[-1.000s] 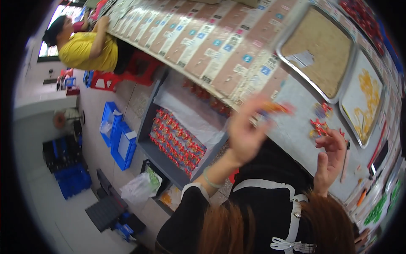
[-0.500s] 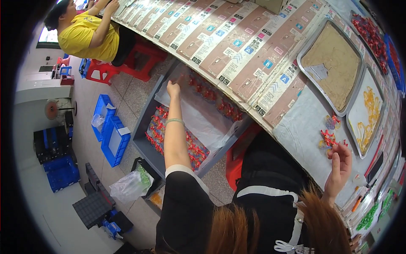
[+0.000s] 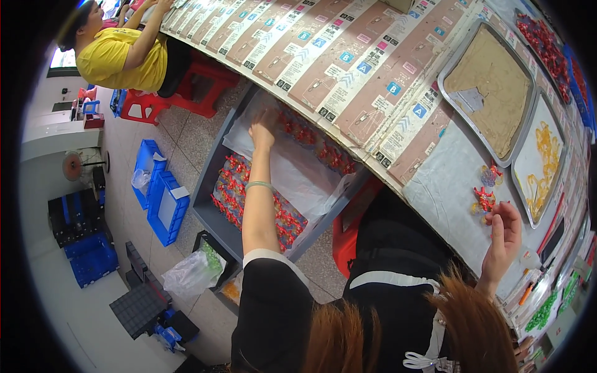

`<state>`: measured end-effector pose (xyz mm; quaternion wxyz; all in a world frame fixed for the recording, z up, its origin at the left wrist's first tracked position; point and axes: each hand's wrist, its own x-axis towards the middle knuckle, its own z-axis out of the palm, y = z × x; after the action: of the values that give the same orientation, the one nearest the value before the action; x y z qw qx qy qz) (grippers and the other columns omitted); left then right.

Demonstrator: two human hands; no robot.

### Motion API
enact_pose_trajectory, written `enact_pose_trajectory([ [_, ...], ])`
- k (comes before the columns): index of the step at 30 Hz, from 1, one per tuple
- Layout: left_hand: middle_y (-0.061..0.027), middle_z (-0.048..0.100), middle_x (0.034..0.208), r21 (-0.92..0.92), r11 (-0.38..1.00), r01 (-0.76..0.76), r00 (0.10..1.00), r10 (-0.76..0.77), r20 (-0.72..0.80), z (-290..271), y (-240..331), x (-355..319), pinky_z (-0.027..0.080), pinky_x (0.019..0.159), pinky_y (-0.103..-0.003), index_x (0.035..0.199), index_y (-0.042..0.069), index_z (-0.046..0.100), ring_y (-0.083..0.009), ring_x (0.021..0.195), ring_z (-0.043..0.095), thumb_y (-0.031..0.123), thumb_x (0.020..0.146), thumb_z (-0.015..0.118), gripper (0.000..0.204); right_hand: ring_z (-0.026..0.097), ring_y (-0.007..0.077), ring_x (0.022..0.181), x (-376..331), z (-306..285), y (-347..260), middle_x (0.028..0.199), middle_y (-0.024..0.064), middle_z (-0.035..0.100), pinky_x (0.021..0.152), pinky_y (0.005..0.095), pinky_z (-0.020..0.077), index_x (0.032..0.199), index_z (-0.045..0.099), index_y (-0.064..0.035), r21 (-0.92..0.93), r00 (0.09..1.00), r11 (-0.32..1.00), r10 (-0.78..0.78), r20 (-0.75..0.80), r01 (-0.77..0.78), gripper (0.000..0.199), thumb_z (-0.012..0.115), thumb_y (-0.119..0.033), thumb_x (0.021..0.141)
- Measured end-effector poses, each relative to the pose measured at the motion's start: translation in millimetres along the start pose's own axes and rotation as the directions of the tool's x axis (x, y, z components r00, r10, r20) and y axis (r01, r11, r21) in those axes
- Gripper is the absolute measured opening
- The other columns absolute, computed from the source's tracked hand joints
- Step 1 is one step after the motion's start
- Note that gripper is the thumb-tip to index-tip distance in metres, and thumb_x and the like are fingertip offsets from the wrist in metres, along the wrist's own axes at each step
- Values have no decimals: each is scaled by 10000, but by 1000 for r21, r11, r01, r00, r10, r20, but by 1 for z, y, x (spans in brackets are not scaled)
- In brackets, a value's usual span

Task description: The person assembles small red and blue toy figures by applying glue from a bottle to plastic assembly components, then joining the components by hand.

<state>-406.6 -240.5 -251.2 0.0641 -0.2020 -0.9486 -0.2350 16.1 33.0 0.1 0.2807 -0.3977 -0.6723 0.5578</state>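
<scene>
My left arm reaches down into a grey bin (image 3: 213, 171) beside the table. My left hand (image 3: 263, 129) is over a translucent plastic sheet (image 3: 280, 158) near the bin's far side; its fingers are blurred, so what they grip cannot be told. Small red, yellow and bluish pieces (image 3: 267, 208) cover the bin's near part, and more red pieces (image 3: 323, 149) lie along its table side. On the table, my right hand (image 3: 505, 235) rests with loosely curved fingers and the thumb apart. Right beside its fingertips sits a small red-and-yellow piece (image 3: 484, 199), with another red-and-purple piece (image 3: 492, 174) beyond.
Two metal trays stand on the table: one with a brown lining (image 3: 491, 93), one with yellow pieces (image 3: 544, 161). A heap of red pieces (image 3: 541, 53) lies behind them. Blue crates (image 3: 168, 208) sit on the floor. A person in a yellow shirt (image 3: 124, 59) sits at the far left.
My left hand has shifted slightly to the right and turned over the plastic sheet. My right hand has moved slightly rightward beside the small pieces.
</scene>
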Motion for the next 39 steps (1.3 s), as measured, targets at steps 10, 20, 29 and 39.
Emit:
enact_pose_trajectory([
  [10, -89, 520, 1052, 37, 982, -187, 982, 187, -19, -8, 34, -26, 359, 799, -397, 958, 104, 573, -286, 1019, 437, 154, 679, 579, 283, 501, 109, 780, -2, -7, 3, 885, 58, 519, 717, 221, 391, 1009, 469, 14, 4, 1000, 1000, -10, 5, 10, 217, 477, -28, 796],
  [20, -115, 545, 954, -35, 987, -157, 973, 161, 168, 1, 57, -54, 380, 759, -381, 859, 62, 585, -304, 875, 486, 136, 676, 565, 198, 501, 106, 784, -2, -9, 0, 886, 57, 521, 724, 219, 394, 1006, 472, 16, 25, 1000, 1000, -7, 27, 6, 214, 476, -27, 797],
  [29, -75, 524, 933, -97, 897, -430, 871, 441, 217, -11, 104, -114, 342, 764, -381, 862, 99, 571, -272, 870, 455, 140, 662, 554, 205, 496, 102, 790, -1, -20, 9, 881, 57, 524, 731, 219, 389, 1006, 472, 18, 3, 1000, 1000, -2, -22, 2, 213, 476, -37, 801],
  [39, -101, 511, 922, -243, 889, -387, 838, 449, 309, -4, 150, -144, 363, 764, -394, 847, 80, 575, -295, 884, 443, 91, 652, 540, 198, 498, 103, 786, 1, -29, 8, 883, 55, 525, 723, 220, 392, 999, 473, 19, 29, 998, 999, -18, -53, 19, 210, 487, -36, 797],
])
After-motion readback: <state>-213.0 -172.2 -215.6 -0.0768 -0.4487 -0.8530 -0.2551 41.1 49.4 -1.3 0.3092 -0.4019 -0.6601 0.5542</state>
